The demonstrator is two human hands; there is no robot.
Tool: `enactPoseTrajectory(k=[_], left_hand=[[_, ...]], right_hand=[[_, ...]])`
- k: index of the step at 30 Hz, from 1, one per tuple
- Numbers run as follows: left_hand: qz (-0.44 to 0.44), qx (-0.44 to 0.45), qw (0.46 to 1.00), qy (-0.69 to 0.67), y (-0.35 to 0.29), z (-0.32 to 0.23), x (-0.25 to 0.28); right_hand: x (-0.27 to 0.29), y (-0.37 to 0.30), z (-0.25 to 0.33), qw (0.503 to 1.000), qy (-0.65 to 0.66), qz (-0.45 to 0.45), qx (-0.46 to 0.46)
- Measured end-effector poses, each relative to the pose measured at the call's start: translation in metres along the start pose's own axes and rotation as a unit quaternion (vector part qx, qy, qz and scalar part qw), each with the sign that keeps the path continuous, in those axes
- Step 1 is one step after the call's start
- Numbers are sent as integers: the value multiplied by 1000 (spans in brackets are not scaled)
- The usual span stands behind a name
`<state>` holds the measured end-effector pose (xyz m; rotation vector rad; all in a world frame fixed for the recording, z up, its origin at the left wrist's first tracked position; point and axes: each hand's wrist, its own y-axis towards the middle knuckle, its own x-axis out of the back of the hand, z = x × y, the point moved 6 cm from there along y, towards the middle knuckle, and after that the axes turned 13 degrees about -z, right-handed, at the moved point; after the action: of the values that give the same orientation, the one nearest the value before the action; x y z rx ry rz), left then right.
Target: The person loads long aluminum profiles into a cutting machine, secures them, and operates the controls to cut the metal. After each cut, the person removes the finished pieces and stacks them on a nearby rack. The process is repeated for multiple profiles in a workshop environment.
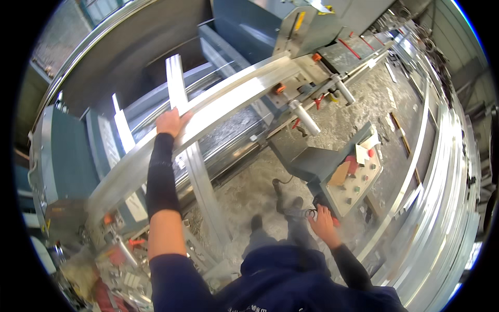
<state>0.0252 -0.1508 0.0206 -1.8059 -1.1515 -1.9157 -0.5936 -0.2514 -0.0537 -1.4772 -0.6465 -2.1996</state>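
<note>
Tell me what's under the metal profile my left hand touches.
Near side of the metal profile, a metal crossbar shows; far side, a bright bar. The profile and your left hand cover the stretch between, so whether they join is hidden.

Head camera: left fisheye of a worn pair, looking steeply down past the torso to the floor. Left hand and right hand lie near, within view.

Black forearm sleeves accompany a navy top.
</note>
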Motion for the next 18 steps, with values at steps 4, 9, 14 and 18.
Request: enactPoseTrajectory(k=[4, 9, 14, 18], left_hand=[[19, -17, 1000, 6, 7, 3, -4], [41, -8, 999, 27, 6, -7, 5], [113, -32, 993, 31, 18, -10, -17], [60, -6, 998, -14, 20, 34, -21]], right_hand=[[124, 33, 22, 987, 129, -6, -91], [164, 106, -139, 951, 37, -152, -268], [108, 115, -355, 885, 54, -159, -434], [56, 163, -352, 924, 108, -187, -315]])
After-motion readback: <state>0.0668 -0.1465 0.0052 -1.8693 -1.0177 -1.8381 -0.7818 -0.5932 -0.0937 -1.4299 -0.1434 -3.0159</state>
